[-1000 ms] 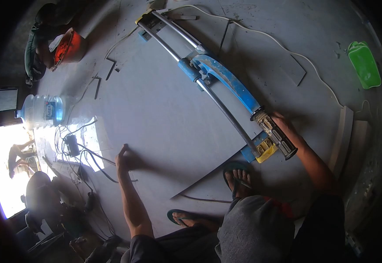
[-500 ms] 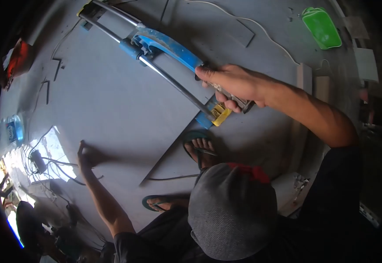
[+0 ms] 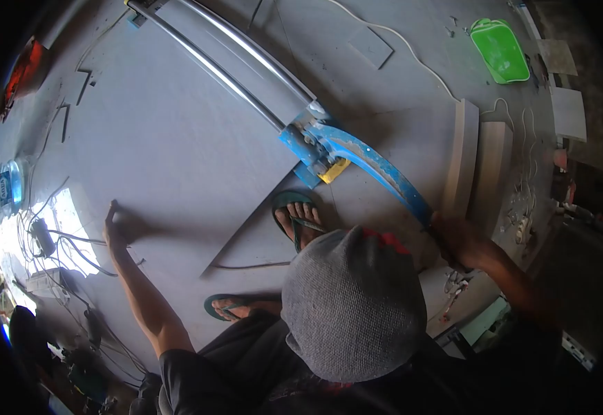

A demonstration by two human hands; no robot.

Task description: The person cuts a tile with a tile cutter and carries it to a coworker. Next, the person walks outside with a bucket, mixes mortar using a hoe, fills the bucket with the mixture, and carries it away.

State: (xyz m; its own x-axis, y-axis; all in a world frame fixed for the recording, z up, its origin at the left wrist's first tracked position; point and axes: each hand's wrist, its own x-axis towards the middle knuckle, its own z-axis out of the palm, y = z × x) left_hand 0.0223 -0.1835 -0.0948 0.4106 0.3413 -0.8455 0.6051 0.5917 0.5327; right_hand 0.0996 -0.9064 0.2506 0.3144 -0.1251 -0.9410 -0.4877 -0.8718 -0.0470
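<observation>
A manual tile cutter (image 3: pixel 377 166) with a worn blue handle and two steel rails lies across a large grey tile (image 3: pixel 177 152). My right hand (image 3: pixel 462 241) is wrapped round the end of the handle, low at the right. The blue carriage sits at the near end of the rails, by the yellow end piece (image 3: pixel 334 171). On the left side of the tile, my left hand (image 3: pixel 113 227) rests with fingers stretched out, seen edge-on. A sandalled foot (image 3: pixel 298 220) stands beside the tile's diagonal edge.
A green plastic tub (image 3: pixel 500 52) is at the upper right, near long pale boards (image 3: pixel 462 159). Cables and a power strip (image 3: pixel 42 238) lie at the left, below a water bottle (image 3: pixel 7 187). A small square tile piece (image 3: pixel 370 48) lies beyond the cutter.
My right hand has pulled the handle back towards me and to the right. The carriage has slid along the rails to the near end. My left hand stays on the tile.
</observation>
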